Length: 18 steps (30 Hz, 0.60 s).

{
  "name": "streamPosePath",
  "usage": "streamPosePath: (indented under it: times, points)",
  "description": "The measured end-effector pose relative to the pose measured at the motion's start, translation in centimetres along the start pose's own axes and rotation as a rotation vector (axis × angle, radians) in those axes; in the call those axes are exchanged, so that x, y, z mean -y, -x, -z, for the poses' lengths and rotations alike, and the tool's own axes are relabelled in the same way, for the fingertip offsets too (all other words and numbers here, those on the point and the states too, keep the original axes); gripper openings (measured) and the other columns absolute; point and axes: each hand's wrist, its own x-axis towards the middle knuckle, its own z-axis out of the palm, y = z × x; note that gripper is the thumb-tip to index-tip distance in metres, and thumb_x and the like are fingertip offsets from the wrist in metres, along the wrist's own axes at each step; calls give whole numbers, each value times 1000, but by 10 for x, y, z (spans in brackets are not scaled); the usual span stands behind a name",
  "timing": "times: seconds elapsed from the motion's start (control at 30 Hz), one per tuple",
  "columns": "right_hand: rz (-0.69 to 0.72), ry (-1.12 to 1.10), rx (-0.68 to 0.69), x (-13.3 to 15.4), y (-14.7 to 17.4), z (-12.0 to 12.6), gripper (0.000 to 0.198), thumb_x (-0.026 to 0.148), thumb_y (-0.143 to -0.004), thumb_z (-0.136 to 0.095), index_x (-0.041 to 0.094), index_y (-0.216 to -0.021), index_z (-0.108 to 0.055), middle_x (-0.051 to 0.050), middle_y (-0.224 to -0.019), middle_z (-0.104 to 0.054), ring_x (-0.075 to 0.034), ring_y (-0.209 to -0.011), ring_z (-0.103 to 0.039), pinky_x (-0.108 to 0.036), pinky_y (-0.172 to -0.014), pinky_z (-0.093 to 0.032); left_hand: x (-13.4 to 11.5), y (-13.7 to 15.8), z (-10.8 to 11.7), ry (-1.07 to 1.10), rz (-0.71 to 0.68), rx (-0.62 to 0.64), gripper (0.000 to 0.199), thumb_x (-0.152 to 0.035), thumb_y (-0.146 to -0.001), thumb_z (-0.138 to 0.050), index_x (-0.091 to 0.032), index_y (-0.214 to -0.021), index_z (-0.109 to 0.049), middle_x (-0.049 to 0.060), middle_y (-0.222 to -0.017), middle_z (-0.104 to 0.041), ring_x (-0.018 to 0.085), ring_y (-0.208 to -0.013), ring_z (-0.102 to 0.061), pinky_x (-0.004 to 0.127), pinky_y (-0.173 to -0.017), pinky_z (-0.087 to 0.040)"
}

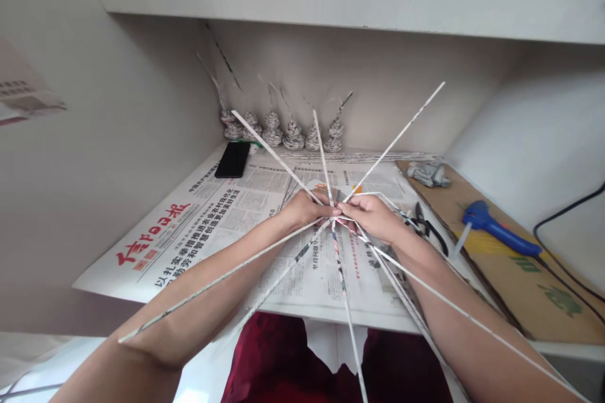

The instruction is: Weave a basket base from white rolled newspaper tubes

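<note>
Your forearms cover part of the spread newspaper (255,198); the cardboard (510,293) beside it is cut off at the right edge. Above the newspaper, paper sticks (335,242) fan out from one crossing, some ends cut off below. The glue gun (501,230) lies on the cardboard. Your left hand (307,209) and right hand (373,217) pinch the crossing, fingertips hiding its weave. The scissors (420,213) are partly hidden.

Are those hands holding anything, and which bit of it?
Yes! The left hand and the right hand both hold thin paper sticks near the middle, where the sticks meet.
</note>
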Motion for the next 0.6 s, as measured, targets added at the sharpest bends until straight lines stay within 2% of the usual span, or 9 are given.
streamPosePath:
  times: [0.1, 0.2, 0.3, 0.4, 0.5, 0.6]
  points:
    - [62, 160, -117, 1, 0, 1, 42, 57, -79, -62, 19, -60, -57, 1, -49, -58, -11, -44, -49, -23, -44, -34, 1, 0, 0, 8, 5, -60, 39, -38, -51, -88, -9, -72, -73, 5, -58, -65, 12, -50, -54, 23, -49, -38]
    - [103, 232, -151, 1, 0, 3, 46, 58, -80, -59, 19, -56, -55, 2, -48, -55, -10, -44, -45, -24, -45, -31, 2, -2, 1, 28, 20, -73, 36, -39, -54, -87, -9, -68, -72, 4, -55, -63, 10, -47, -49, 23, -47, -35]
    - [58, 107, -122, 2, 1, 7, 44, 60, -77, -62, 18, -65, -62, 2, -50, -55, -10, -44, -44, -24, -45, -31, -1, -2, 1, 74, 33, -28, 34, -40, -59, -83, -9, -62, -70, 4, -52, -60, 9, -45, -45, 23, -45, -31]
    - [37, -108, -121, 4, 2, 16, 45, 61, -69, -72, 17, -76, -66, 1, -58, -59, -10, -49, -49, -24, -47, -36, -7, 0, -1, 109, 68, -29, 28, -35, -58, -82, -10, -62, -70, 5, -55, -62, 10, -48, -48, 23, -47, -34]
    - [28, -303, -208, 5, 2, 29, 48, 60, -64, -77, 17, -83, -66, 1, -60, -57, -10, -50, -50, -22, -43, -33, -10, 3, -1, 70, 65, -27, 25, -33, -61, -80, -10, -61, -71, 5, -54, -62, 9, -46, -46, 23, -47, -33]
    - [73, -418, -383, 6, 0, 41, 48, 57, -64, -78, 19, -89, -65, 4, -59, -54, -8, -45, -46, -22, -40, -30, -8, 3, 2, -2, 26, -43, 26, -35, -65, -78, -10, -61, -71, 4, -50, -59, 8, -44, -42, 24, -46, -30]
